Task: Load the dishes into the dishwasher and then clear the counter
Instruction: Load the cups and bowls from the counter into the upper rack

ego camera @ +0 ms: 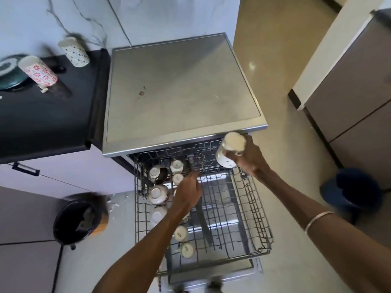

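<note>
While the white mug (229, 150) is held above the far right corner of the pulled-out upper rack (232, 208), a slip is the likely fault: it could drop onto the wires or strike the steel dishwasher top (179, 87) just beside it. The right hand (249, 157) grips the mug, fingers curled round its side, mouth tilted up. The left hand (187, 194) reaches down over the rack's left side, near the cups (177, 166) standing there; whether its fingers hold anything cannot be told. Two patterned tumblers (73, 51) remain on the black counter (42, 119).
</note>
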Demonstrator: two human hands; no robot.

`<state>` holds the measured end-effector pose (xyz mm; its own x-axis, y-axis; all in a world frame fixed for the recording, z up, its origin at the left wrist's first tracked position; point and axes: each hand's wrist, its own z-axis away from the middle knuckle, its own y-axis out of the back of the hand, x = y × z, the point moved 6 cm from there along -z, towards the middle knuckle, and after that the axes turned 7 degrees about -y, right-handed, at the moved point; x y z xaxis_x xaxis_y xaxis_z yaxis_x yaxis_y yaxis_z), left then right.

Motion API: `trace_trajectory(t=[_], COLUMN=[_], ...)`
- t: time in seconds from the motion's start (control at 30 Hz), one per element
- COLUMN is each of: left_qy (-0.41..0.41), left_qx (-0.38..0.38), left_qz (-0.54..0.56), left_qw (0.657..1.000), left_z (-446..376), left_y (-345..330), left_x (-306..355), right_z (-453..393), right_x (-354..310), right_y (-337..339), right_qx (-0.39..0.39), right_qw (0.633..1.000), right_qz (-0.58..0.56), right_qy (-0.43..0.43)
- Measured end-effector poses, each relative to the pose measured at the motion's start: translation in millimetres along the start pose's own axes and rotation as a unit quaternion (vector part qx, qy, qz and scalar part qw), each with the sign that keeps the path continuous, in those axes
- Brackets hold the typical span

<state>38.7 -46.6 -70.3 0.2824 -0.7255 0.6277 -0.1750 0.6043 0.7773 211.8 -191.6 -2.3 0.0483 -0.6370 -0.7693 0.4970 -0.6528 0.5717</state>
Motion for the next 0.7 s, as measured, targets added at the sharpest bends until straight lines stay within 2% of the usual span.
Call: trace_trajectory(t=[0.17, 0.27, 0.33, 0.53, 0.63, 0.7], left_qy=[0.019, 0.024, 0.025, 0.047, 0.046, 0.043], left_qx=[0.012, 0.022, 0.017, 0.026, 0.036, 0.034], left_qz=[0.007, 0.015, 0.012, 0.013, 0.020, 0.024], left_qw=[1.000, 0.999, 0.999, 0.998, 0.998, 0.998], left_z=[7, 10, 8, -11, -20, -22], left_y=[-13, -23, -31, -47, -58, -62], left_x=[-28, -51, -66, -103, -108, -106], right_z=[-26, -48, -65, -108, -119, -121], right_x=[57, 90, 109, 144, 148, 146], right_y=[-57, -90, -108, -140, -159, -163], right_qx=[0.055, 0.108, 0.141, 0.198, 0.231, 0.272], right_qw=[0.991, 0.962, 0.947, 0.922, 0.919, 0.899], right_qz=[-0.061, -0.146, -0.168, -0.193, -0.205, -0.259], right_qy=[-0.103, -0.204, -0.237, -0.271, -0.246, -0.225])
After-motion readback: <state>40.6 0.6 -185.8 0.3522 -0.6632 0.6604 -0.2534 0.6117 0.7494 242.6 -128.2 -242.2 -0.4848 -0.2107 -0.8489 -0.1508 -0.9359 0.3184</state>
